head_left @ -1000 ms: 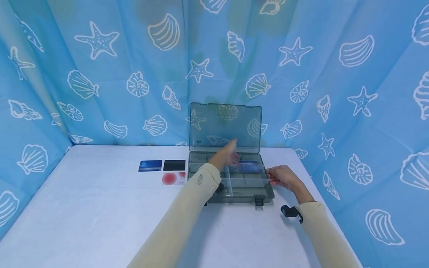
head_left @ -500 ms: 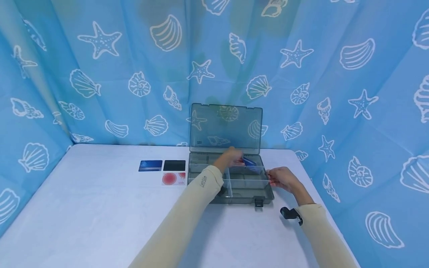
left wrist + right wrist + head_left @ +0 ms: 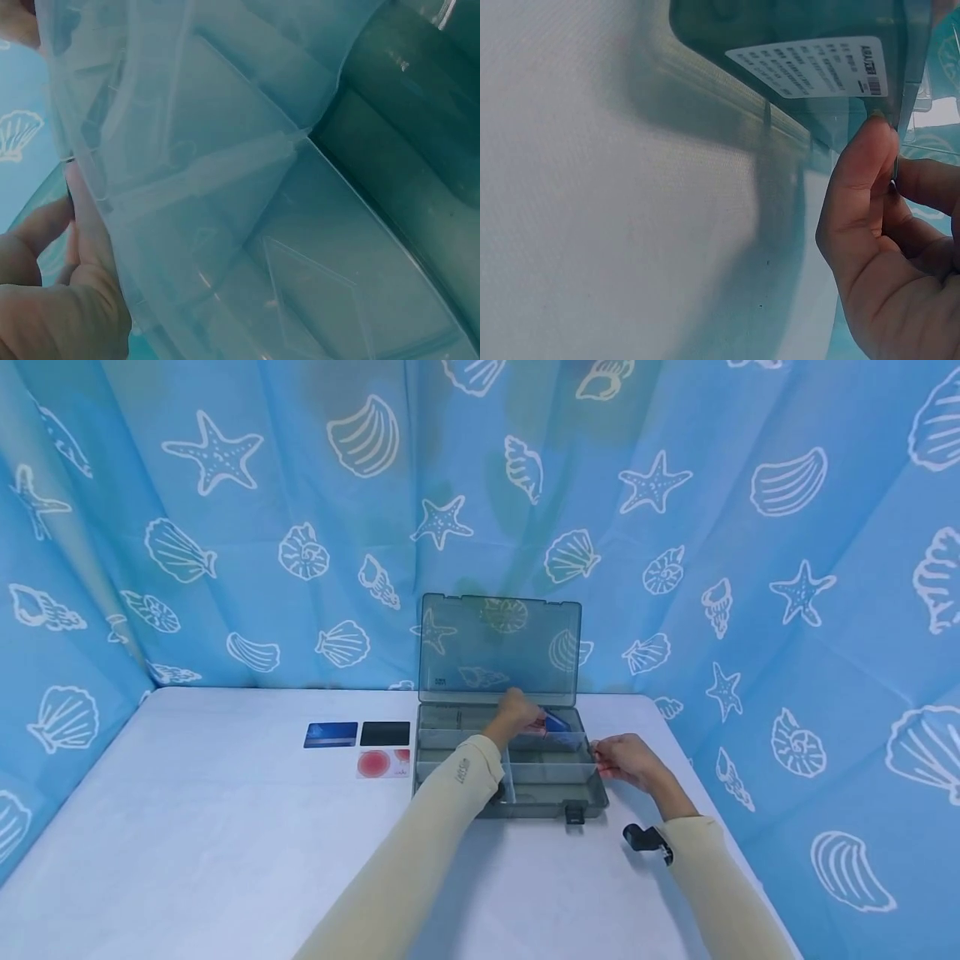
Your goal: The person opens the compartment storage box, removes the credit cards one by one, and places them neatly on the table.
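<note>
A grey see-through divider box [image 3: 536, 811] lies on the table with its lid [image 3: 501, 652] raised. Over the back right compartment, my left hand [image 3: 519, 710] pinches a blue card [image 3: 557, 723], which tilts up at one end. The left wrist view shows the thumb and fingers of that left hand [image 3: 64, 300] on the card's thin edge. My right hand [image 3: 628, 760] holds the box's right side. Seen from the right wrist, the right hand [image 3: 881, 240] pinches the rim beside a white label [image 3: 817, 67].
Left of the box lie a blue card [image 3: 331, 734], a black card [image 3: 386, 733] and a white card with red circles [image 3: 383, 763]. A patterned blue curtain [image 3: 480, 460] hangs close behind the table [image 3: 187, 818]. A black device [image 3: 647, 838] sits at my right sleeve.
My left hand has gone from reaching over the back right compartment to pinching the blue card there. The card's near-flat end has lifted into a tilt. My right hand stays at the box's side.
</note>
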`<state>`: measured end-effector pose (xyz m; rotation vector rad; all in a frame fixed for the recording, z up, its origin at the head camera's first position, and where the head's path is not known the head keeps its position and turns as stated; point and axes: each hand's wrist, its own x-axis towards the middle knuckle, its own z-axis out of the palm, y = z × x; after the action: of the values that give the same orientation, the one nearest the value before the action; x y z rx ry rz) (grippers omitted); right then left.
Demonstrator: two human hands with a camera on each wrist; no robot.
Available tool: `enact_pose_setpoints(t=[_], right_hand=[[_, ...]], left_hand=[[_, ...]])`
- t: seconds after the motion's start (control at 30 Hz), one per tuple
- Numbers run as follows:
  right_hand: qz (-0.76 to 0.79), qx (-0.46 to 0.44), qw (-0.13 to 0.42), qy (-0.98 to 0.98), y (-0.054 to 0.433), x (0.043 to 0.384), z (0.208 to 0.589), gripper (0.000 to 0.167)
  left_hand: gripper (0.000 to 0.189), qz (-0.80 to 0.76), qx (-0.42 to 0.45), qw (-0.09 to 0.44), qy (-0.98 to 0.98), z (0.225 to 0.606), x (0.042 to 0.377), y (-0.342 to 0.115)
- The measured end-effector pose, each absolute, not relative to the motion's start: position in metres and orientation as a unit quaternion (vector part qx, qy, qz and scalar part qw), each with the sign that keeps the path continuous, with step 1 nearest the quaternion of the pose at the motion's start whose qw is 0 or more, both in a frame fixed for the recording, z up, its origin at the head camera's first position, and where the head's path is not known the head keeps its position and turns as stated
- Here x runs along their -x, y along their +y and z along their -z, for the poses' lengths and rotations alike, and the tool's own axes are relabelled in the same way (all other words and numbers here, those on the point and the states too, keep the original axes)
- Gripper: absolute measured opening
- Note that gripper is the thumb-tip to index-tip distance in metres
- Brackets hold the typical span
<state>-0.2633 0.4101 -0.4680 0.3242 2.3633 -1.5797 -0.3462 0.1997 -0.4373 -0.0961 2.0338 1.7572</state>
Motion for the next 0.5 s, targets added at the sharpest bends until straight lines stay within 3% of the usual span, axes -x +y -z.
enact_pose_setpoints(t=[0.17, 0.5], right_hand=[[0.543, -0.119, 0.147, 0.818, 0.407, 0.266, 0.465, 0.032], [0.530, -0.134, 0.146, 0.824, 0.405, 0.265, 0.464, 0.032]], left_hand=[[0.036, -0.677, 0.041, 0.229, 0.698, 0.437, 0.348, 0.186], [0.021, -0.719, 0.030, 0.298, 0.628, 0.432, 0.360, 0.152]])
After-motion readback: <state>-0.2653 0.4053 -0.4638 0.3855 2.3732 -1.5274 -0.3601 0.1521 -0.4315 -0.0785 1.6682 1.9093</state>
